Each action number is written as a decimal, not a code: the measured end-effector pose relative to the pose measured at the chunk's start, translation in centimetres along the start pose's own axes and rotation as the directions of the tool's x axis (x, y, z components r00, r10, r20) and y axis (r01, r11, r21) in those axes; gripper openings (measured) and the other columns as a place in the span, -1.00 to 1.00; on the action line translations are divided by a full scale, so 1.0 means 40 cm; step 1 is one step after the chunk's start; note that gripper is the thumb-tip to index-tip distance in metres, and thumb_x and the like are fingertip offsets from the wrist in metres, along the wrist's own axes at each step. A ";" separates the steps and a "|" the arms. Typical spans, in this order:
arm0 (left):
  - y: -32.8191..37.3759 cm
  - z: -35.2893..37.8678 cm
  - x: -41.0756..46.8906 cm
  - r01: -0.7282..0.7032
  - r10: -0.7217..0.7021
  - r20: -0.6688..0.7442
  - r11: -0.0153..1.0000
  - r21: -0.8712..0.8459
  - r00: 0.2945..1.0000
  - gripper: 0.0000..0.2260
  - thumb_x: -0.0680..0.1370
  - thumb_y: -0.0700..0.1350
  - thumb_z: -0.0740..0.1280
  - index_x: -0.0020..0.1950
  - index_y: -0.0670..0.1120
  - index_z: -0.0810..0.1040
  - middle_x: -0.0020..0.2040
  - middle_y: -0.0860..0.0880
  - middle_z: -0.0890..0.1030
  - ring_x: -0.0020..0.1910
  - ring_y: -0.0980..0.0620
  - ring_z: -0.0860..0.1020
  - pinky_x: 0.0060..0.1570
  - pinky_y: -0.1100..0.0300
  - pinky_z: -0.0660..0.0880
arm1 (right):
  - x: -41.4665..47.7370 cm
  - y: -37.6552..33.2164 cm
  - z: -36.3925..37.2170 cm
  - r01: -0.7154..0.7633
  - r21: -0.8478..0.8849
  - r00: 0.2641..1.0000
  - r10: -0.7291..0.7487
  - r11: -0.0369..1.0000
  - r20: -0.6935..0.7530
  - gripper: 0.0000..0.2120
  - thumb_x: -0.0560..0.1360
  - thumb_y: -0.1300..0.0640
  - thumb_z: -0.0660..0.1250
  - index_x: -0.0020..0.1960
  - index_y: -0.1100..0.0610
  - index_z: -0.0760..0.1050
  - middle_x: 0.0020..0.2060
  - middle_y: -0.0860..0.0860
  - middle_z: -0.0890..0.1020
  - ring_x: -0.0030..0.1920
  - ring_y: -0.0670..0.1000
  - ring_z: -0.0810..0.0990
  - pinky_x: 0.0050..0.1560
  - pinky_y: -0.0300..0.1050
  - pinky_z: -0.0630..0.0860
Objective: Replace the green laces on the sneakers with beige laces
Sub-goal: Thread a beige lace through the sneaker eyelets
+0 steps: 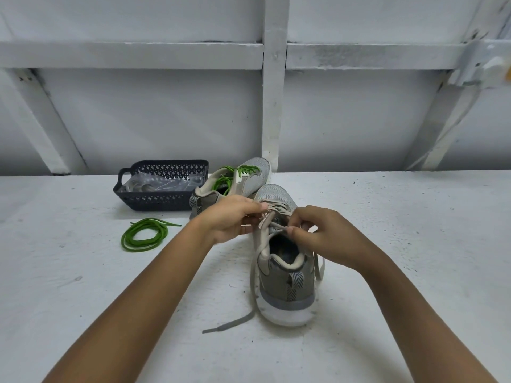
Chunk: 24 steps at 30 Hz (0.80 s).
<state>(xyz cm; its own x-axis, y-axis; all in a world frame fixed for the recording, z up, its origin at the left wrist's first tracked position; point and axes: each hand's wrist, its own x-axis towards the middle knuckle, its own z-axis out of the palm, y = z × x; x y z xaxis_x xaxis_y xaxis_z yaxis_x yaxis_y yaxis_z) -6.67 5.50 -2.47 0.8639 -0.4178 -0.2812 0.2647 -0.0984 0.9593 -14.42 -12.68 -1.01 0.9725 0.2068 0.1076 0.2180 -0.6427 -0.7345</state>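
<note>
Head view, items listed by size.

1. White painted wall (138, 111) with raised battens: fills the 12 o'clock half.
2. White speckled tabletop (414, 244): fills the 6 o'clock half and carries everything below.
3. Near grey sneaker (287, 288), mesh toe, white sole, chevron heel tab: stands upright just right of centre, heel at 6 o'clock, toe at 12.
4. Far grey sneaker (249, 178), same pattern: lies at 11 o'clock from item 3, touching it, tipped onto its side.
5. Dark blue perforated plastic basket (154, 200): at 9 o'clock from item 4, just beside it, holding clear plastic wrapping.
6. Left hand (235, 217): at the left eyelet row of item 3. Its grip is closed, fingers curled on the eyelet edge. Whether it also pinches lace cannot be told.
7. Right hand (318, 230): at the right eyelet row. Its grip is closed, thumb and forefinger pinching a strand of item 8.
8. Flat beige lace (229, 323): crossed through item 3's lower eyelets, one end trailing on the tabletop toward 7 o'clock, the other hanging at the shoe's 3 o'clock side.
9. Loose green round lace (125, 240): coiled at 9 o'clock from item 3, well apart.
10. Threaded green lace (246, 170): in item 4's eyelets.
</note>
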 end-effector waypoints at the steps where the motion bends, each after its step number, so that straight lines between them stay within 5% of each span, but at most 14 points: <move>1: -0.004 -0.001 0.001 0.010 -0.010 -0.003 1.000 -0.020 1.000 -0.90 0.56 -0.21 0.29 -0.14 -0.18 0.53 -0.21 -0.08 0.51 -0.22 0.06 0.45 -0.11 0.23 0.40 | -0.001 0.001 -0.004 -0.009 0.029 1.000 0.008 1.000 0.019 -0.89 0.48 0.18 0.31 -0.23 0.10 0.52 -0.28 0.07 0.59 -0.28 -0.03 0.53 -0.24 -0.25 0.43; 8: -0.013 0.015 -0.013 -0.067 0.069 -0.059 0.997 0.045 0.996 -0.85 0.56 -0.29 0.26 -0.20 -0.14 0.50 -0.22 -0.05 0.53 -0.22 0.09 0.47 -0.17 0.26 0.42 | 0.000 0.009 -0.024 -0.014 0.126 0.992 -0.002 0.992 0.125 -0.83 0.43 0.36 0.26 -0.31 0.20 0.49 -0.19 0.26 0.62 -0.06 0.15 0.58 -0.08 -0.12 0.50; 13: -0.007 0.034 -0.056 -0.268 0.318 -0.082 0.891 0.367 0.945 -0.86 0.58 -0.20 0.25 -0.03 0.06 0.45 -0.12 0.03 0.46 -0.12 0.11 0.46 -0.08 0.24 0.41 | 0.003 0.008 -0.028 -0.034 0.140 0.991 0.015 0.990 0.129 -0.83 0.47 0.30 0.28 -0.27 0.17 0.52 -0.24 0.18 0.60 -0.17 0.09 0.54 -0.07 -0.08 0.46; 16: 0.002 0.047 -0.090 -0.366 0.422 0.111 0.594 0.717 0.900 -0.85 0.53 -0.04 0.33 0.04 0.16 0.45 0.07 0.06 0.39 0.12 0.15 0.38 0.11 0.24 0.33 | -0.002 0.007 -0.030 -0.055 0.192 0.996 0.041 0.980 0.079 -0.83 0.52 0.22 0.30 -0.25 0.11 0.53 -0.37 -0.03 0.53 -0.31 -0.12 0.45 -0.19 -0.21 0.38; 19: 0.006 0.064 -0.094 -0.244 0.410 0.135 0.225 0.943 0.902 -0.67 0.49 0.04 0.34 0.22 0.05 0.41 0.17 -0.01 0.31 0.24 0.00 0.29 0.22 0.08 0.31 | -0.008 0.002 -0.031 -0.053 0.186 0.997 0.043 0.981 0.059 -0.84 0.53 0.18 0.31 -0.23 0.11 0.55 -0.39 -0.04 0.53 -0.33 -0.11 0.43 -0.25 -0.23 0.35; 22: -0.002 0.096 -0.086 -0.085 0.532 0.180 -0.197 0.977 0.828 -0.67 0.51 0.02 0.28 0.24 -0.03 0.40 0.24 -0.09 0.30 0.24 -0.11 0.29 0.12 0.04 0.30 | -0.013 -0.007 -0.031 -0.051 0.161 0.997 0.041 0.986 0.070 -0.86 0.52 0.21 0.32 -0.20 0.12 0.61 -0.36 -0.03 0.60 -0.31 -0.13 0.48 -0.24 -0.28 0.38; 24: -0.006 0.116 -0.080 -0.066 0.572 0.243 -0.311 0.948 0.783 -0.73 0.51 -0.05 0.26 0.18 -0.09 0.49 0.25 -0.10 0.34 0.23 -0.14 0.33 0.03 0.05 0.29 | -0.015 -0.011 -0.033 -0.054 0.136 0.997 0.046 0.989 0.065 -0.84 0.50 0.24 0.32 -0.19 0.08 0.62 -0.31 -0.02 0.65 -0.30 -0.16 0.49 -0.26 -0.35 0.38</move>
<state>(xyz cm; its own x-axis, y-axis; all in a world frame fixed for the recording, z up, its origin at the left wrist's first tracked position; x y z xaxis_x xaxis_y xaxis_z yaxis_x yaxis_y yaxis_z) -11.50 2.67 -1.67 0.7242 -0.6027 0.3350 -0.5457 -0.7980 -0.2559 -15.00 -13.49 0.15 0.9741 0.2242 0.0302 0.1514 -0.5470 -0.8233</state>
